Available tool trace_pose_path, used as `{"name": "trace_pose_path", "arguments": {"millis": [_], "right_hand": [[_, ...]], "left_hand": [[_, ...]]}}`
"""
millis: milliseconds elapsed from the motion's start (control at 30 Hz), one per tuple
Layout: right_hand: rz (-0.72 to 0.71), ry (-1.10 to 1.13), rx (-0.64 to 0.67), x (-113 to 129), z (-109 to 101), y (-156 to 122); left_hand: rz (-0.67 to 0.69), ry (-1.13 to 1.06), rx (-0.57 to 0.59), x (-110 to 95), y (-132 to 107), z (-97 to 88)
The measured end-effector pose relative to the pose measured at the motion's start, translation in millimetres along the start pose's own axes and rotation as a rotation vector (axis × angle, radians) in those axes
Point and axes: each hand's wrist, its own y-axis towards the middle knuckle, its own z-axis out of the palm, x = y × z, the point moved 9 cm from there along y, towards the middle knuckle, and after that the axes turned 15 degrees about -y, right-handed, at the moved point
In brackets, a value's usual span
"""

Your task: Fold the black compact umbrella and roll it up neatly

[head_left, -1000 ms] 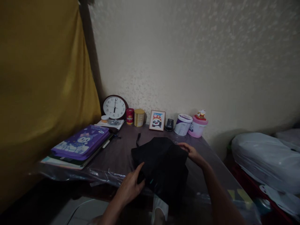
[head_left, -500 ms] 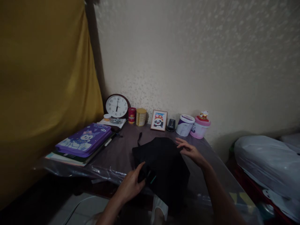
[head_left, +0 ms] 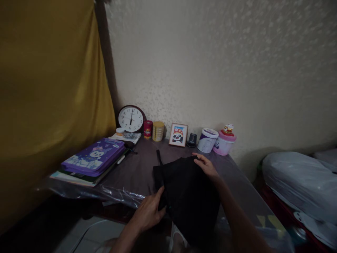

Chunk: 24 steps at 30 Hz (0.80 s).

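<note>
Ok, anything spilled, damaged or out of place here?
Nothing looks spilled. The clear plastic cover juts out, rumpled, past the front left edge of the table, which looks untidy. The black fabric at the right hand is too dark to check for damage.

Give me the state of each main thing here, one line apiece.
Black umbrella: unwrapped, strap loose
Left hand: closed on umbrella
Right hand: touching umbrella's far edge
Clock: upright, showing six o'clock
Purple case: closed, flat
Picture frame: propped upright
White tub: lidded, upright
Pink tub: lidded, upright
Red can: upright
Yellow can: upright
Yellow curtain: hanging in folds
</note>
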Motion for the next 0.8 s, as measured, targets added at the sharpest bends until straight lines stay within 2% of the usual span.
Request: {"name": "trace_pose_path", "arguments": {"millis": [200, 367, 567, 667, 800], "right_hand": [[-0.028, -0.201, 0.023, -13, 12, 8], [-0.019, -0.393, 0.043, -21, 14, 9], [0.1, -0.402, 0.005, -34, 9, 10], [0.117, -0.416, -0.01, -37, 8, 10], [0.136, -0.423, -0.006, -42, 10, 11]], "left_hand": [[0.004, 0.12, 0.01, 0, -2, 4.8], [-0.024, 0.133, 0.03, 1, -3, 8.7], [-0.153, 0.115, -0.061, -1, -3, -5.7], [-0.092, 0.097, -0.067, -15, -3, -10.8], [-0.021, 0.185, 0.014, -25, -4, -4.0]]}}
